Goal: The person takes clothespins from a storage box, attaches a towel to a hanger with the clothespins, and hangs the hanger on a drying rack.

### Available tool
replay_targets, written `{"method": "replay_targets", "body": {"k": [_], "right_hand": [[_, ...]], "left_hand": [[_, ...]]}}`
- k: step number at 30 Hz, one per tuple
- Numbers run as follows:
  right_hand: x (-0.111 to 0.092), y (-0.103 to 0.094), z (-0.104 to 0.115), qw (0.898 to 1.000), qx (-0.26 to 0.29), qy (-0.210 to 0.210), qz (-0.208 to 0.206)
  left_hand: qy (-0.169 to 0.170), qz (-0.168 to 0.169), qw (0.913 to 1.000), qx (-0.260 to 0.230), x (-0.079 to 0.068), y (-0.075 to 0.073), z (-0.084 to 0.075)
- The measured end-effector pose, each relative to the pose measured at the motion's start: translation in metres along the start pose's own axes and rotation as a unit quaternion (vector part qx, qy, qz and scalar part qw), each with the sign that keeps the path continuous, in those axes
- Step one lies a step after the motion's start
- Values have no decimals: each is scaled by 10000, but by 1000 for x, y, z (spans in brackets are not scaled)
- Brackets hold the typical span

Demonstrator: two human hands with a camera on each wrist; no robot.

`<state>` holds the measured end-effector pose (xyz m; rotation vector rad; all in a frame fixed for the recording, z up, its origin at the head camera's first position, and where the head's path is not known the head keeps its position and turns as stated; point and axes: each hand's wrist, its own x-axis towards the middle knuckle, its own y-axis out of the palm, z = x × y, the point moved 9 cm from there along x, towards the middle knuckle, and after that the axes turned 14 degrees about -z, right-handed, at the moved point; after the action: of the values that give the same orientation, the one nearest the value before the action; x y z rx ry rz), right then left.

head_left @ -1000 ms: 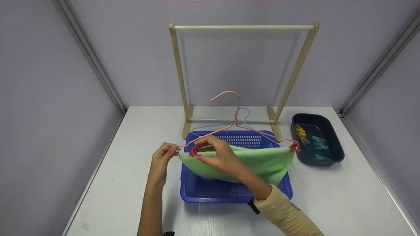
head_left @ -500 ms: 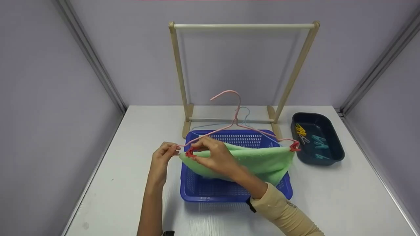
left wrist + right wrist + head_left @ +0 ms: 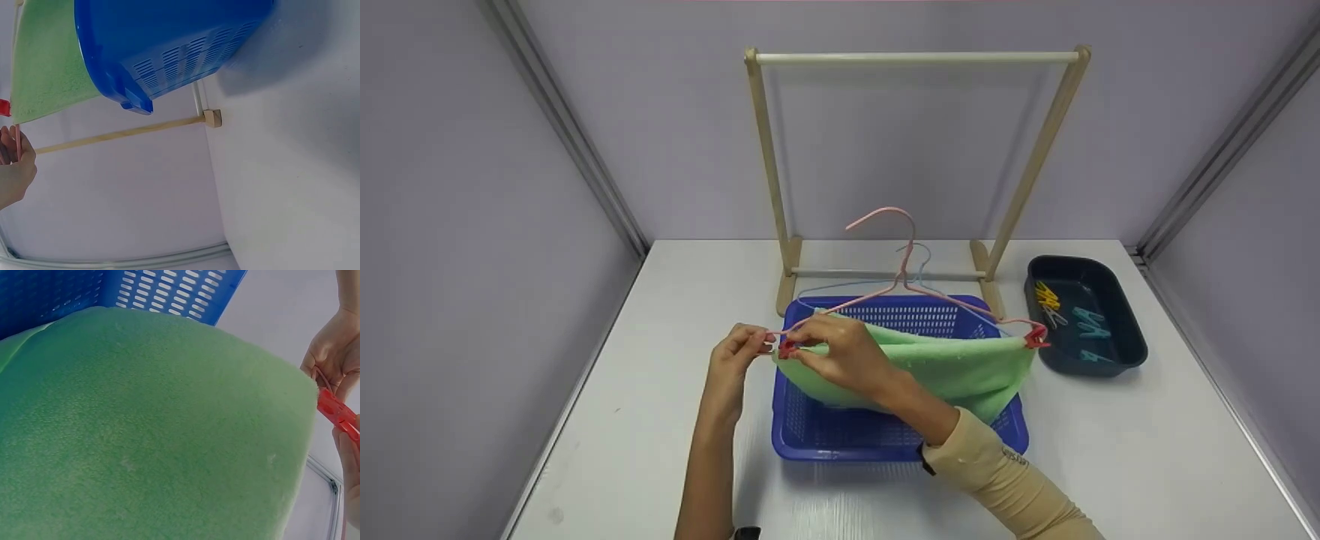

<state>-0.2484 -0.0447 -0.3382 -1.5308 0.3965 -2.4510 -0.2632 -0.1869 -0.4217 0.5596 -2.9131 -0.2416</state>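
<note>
A pink wire hanger (image 3: 910, 259) is held up over the blue basket (image 3: 900, 454), its hook pointing upward. My left hand (image 3: 733, 356) pinches the hanger's left end. Along its lower bar hangs a green towel (image 3: 960, 367), sagging over the basket. A red clothespin (image 3: 1036, 337) grips the towel's right corner on the bar. My right hand (image 3: 846, 356) pinches a second red clothespin (image 3: 787, 349) at the towel's left corner, close to the left fingertips. The right wrist view shows this clothespin (image 3: 336, 412) right at the towel's corner (image 3: 304, 391).
Behind the basket stands a wooden rack with a white top rail (image 3: 915, 58). A light blue hanger (image 3: 840, 286) lies across the basket's back rim. At right, a dark tray (image 3: 1126, 319) holds yellow (image 3: 1046, 296), grey and teal clothespins (image 3: 1090, 324).
My right hand has slid left with the red clothespin, along the towel's upper edge to its left corner. The hanger has shifted slightly right; the left hand has barely moved.
</note>
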Motion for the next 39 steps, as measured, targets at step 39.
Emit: {"method": "replay_targets", "body": {"k": [39], "right_hand": [[-8,15,8,9817,-1373,-880,985]], "left_hand": [[36,142,9997,-172,-3,0,1]]}}
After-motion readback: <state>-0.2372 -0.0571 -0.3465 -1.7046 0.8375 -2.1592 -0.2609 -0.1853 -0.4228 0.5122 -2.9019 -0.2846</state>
